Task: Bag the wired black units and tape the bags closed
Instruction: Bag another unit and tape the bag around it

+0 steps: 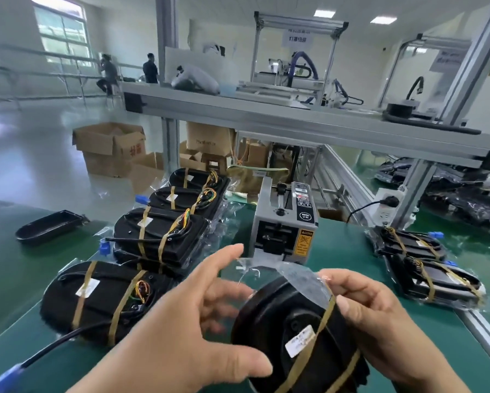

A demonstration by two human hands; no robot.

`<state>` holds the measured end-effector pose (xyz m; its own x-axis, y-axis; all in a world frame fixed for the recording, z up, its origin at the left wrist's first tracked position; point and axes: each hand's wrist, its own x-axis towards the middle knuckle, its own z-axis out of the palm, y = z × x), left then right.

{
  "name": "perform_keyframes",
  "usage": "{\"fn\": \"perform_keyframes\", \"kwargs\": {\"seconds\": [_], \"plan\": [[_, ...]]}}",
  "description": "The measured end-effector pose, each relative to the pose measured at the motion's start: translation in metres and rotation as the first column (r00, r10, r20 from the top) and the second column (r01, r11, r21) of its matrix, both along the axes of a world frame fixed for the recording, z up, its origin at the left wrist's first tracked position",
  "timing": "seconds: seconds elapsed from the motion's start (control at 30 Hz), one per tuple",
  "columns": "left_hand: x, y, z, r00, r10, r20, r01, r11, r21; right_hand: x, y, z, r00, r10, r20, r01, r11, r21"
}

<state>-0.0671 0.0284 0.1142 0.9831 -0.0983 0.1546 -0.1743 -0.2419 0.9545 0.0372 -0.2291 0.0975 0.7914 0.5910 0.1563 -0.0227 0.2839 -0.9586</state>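
Right hand [379, 313] is gripping the black unit [283, 321] in its clear bag [303, 276]; left hand [187, 336], fingers spread, should be smoothing the flap flat.

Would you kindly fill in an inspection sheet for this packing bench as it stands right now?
Surface: green mat covers the bench.
Job's things: held unit, banded, partly in a clear bag; four banded units in a row at left; two bagged units at right; tape dispenser in the middle.
Clutter: black tray at far left.
Grippers: left hand open beside the bag; right hand pinches the bag on the unit.
Cables: black cable with blue plug, lower left; power cord plugged into a socket strip.
Surroundings: cardboard boxes on the floor; aluminium shelf above; two people far off.
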Motion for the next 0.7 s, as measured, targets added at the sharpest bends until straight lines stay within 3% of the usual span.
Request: {"fn": "perform_keyframes", "kwargs": {"seconds": [0.1,0.3,0.5,0.6,0.7], "plan": [[-0.020,0.017,0.007,0.986,0.143,0.081,-0.145,0.989,0.020,0.001,0.036,0.018,0.997,0.072,0.012,-0.071,0.996,-0.059],[-0.041,0.058,-0.001,0.886,0.461,0.056,-0.426,0.855,-0.294,-0.001,0.115,0.055,0.968,0.110,0.226,-0.023,0.935,-0.355],[-0.049,0.094,-0.006,0.854,0.517,-0.048,-0.497,0.787,-0.366,-0.005,0.127,0.053,0.902,-0.199,0.383,0.319,0.905,-0.280],[-0.047,0.111,-0.012,0.817,0.572,-0.070,-0.549,0.735,-0.397,-0.013,0.120,0.032,0.891,-0.302,0.338,0.409,0.857,-0.314],[-0.043,0.128,-0.017,0.813,0.570,-0.123,-0.557,0.696,-0.452,-0.024,0.131,0.006,0.958,-0.273,0.090,0.287,0.889,-0.358]]}}
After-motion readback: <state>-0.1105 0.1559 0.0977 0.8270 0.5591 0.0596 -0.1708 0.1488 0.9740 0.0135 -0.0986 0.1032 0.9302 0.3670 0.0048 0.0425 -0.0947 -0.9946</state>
